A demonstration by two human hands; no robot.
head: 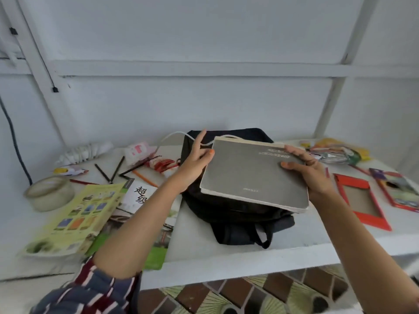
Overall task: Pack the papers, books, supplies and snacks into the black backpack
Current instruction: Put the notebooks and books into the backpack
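You are holding the grey book at frame centre, over the black backpack, left hand and right hand pinching its short ends, thumbs on top.

The grey book covers the black backpack; bare table lies in front, between booklets and red frame.
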